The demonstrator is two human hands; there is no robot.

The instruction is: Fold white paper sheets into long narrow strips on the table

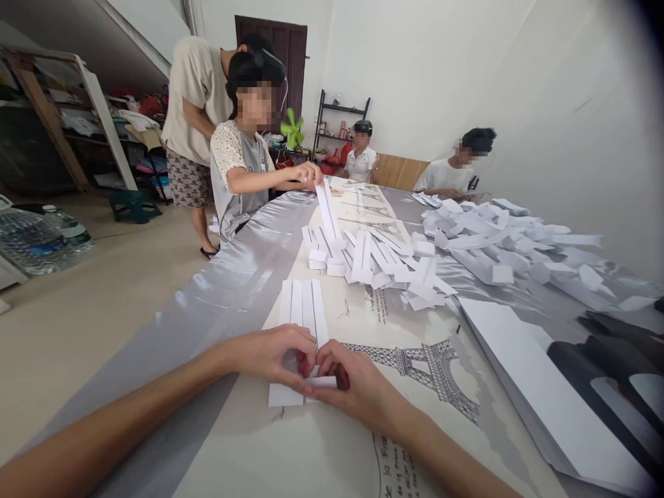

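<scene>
Both my hands meet over a white paper sheet with dark stripes [297,304], which lies on the printed tablecloth [249,443]. Between my fingertips is a folded white paper strip [322,381], its near end turned up. My left hand [280,353] pinches the strip from the left, thumb in front and fingers curled behind. From the right, my right hand [353,377] closes on the same strip with thumb and forefinger. The fingers cover much of the fold. Just beyond the sheet, a pile of folded paper pieces [363,256] rests on the cloth.
A larger heap of white paper [498,228] spreads at the far right. Nearer, a stack of white sheets [539,387] lies beside black bundles [612,387]. A co-worker at the left table edge holds a long paper strip [327,207]. Other people sit farther back; one stands.
</scene>
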